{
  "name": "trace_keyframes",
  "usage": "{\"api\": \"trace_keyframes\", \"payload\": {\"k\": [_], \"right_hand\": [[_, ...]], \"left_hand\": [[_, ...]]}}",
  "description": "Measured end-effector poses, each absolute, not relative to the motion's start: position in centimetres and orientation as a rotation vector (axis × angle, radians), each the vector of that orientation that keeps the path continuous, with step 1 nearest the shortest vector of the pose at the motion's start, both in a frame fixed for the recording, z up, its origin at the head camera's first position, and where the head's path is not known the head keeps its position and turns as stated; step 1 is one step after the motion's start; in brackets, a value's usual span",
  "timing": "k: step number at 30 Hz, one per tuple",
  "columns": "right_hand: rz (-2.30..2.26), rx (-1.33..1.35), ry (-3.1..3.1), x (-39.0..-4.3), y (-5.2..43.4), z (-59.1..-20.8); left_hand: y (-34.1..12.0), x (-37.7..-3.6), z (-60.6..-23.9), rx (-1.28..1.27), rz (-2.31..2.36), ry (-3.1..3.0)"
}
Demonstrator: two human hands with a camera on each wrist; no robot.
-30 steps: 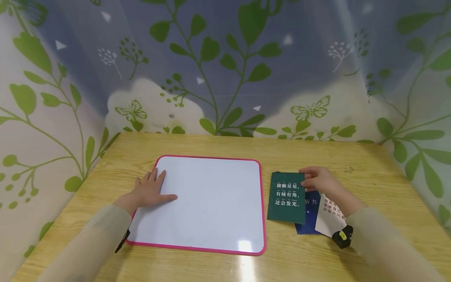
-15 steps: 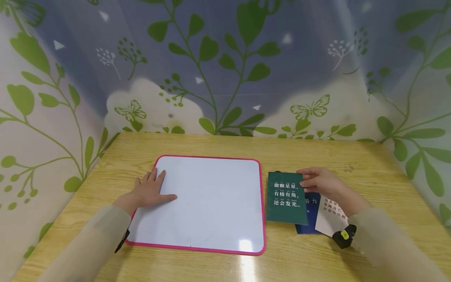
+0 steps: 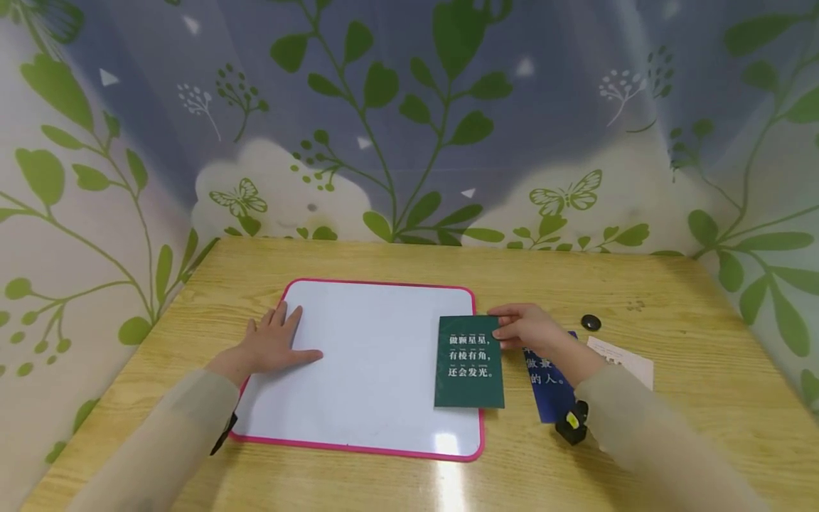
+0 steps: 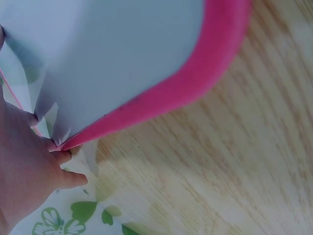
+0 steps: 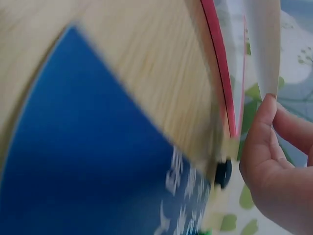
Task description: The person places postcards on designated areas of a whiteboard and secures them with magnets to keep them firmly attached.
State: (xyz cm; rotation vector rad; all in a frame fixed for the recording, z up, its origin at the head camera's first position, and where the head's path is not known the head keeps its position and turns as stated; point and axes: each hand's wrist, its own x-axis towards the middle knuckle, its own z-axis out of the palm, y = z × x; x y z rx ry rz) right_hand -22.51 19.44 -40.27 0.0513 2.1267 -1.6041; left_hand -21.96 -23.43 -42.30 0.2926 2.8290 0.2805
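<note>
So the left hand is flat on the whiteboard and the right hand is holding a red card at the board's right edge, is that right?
Not quite: the card is dark green with white lettering, not red, as the head view shows. The rest stands: the left hand lies flat on the whiteboard, and the right hand pinches the card at the board's right edge.

Bright, even light fills the scene. A white glare patch sits on the near edge of the whiteboard (image 3: 384, 370) and table (image 3: 704, 398). The head view bends at its edges; the right wrist view is motion-blurred.
</note>
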Motion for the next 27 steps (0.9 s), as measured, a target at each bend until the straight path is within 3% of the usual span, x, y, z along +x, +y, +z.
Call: {"api": "trace_keyframes", "payload": {"k": [19,27], "right_hand": [[-1.484,0.078,2.285,-23.6,13.9,-41.2],[-0.968,-0.081,2.684,-23.3,14.0,-39.8]], "left_hand": [[-23.4,-21.9,-42.1,0.294,0.279,2.826],[-22.3,-22.2,-41.6,0.359,0.256,2.864]]}}
